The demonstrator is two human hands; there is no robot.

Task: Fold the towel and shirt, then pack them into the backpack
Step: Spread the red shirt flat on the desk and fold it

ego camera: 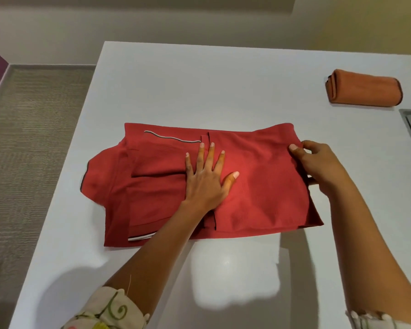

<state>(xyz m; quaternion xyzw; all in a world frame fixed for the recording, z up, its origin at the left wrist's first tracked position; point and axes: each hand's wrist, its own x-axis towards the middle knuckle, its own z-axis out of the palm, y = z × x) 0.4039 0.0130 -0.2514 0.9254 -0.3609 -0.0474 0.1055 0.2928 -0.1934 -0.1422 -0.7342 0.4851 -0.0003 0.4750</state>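
Head view:
Shirt: red shirt (259, 186), partly folded, lies flat in the middle of the white table (199, 79); sleeve and striped trim show at its left side
Left hand: left hand (207, 179) lies palm down on the shirt's centre, fingers straight and spread, pressing the cloth flat; nothing gripped
Right hand: right hand (318, 165) at the shirt's right edge, fingers curled, pinching the fabric there
Towel: orange towel (363, 89), folded into a thick bundle, rests at the table's far right, well apart from the shirt
Sleeves: patterned cream cuffs at both wrists, bottom of frame
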